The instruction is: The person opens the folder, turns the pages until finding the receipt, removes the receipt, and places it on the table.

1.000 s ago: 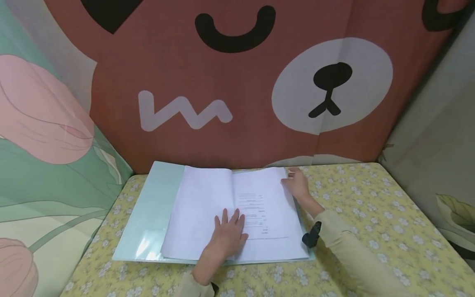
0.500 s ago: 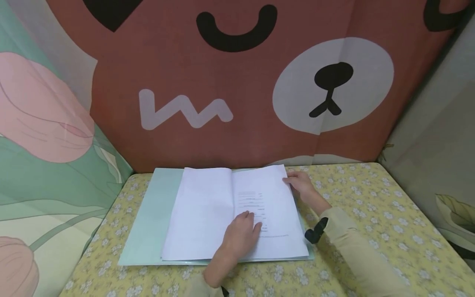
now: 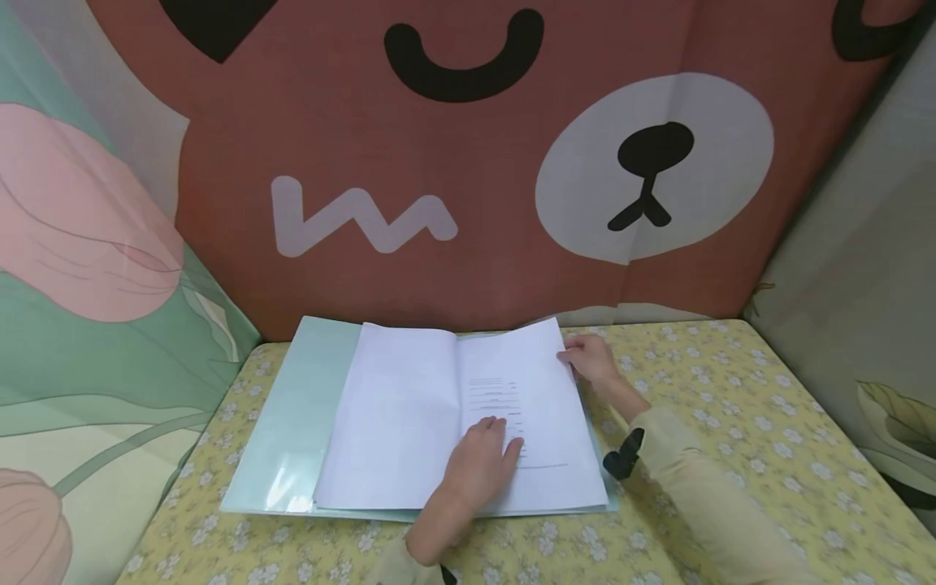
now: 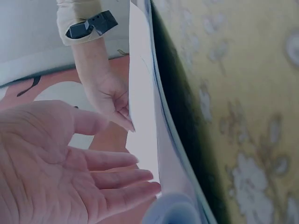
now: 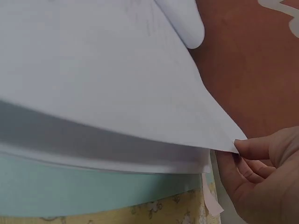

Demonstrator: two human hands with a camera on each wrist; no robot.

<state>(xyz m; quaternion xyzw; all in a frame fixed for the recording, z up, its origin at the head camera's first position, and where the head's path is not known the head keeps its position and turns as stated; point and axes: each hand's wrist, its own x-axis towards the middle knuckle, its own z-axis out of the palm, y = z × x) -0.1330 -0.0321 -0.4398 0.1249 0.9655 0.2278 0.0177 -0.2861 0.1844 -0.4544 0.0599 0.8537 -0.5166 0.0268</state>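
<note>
A pale green folder (image 3: 285, 431) lies spread on the table with white pages in it. On its right side is a printed sheet (image 3: 541, 398), whose far right corner is lifted and bent. My right hand (image 3: 591, 360) pinches that sheet by its right edge near the corner. Thumb and fingers of the right hand (image 5: 266, 172) meet on the paper in the right wrist view, with more pages below. My left hand (image 3: 478, 467) rests its fingertips on the printed sheet, just right of the fold. Its fingers (image 4: 121, 179) extend fairly straight in the left wrist view.
A yellow floral cloth (image 3: 731, 439) covers the table. Behind it hangs a brown curtain (image 3: 497, 268) with a bear print. A blank white page (image 3: 395, 414) lies left of the fold. A pink strip (image 5: 212, 198) shows under the pages.
My left hand has slid right from the fold and drawn its spread fingers together. The right hand now pinches the sheet's edge, and the far corner has risen.
</note>
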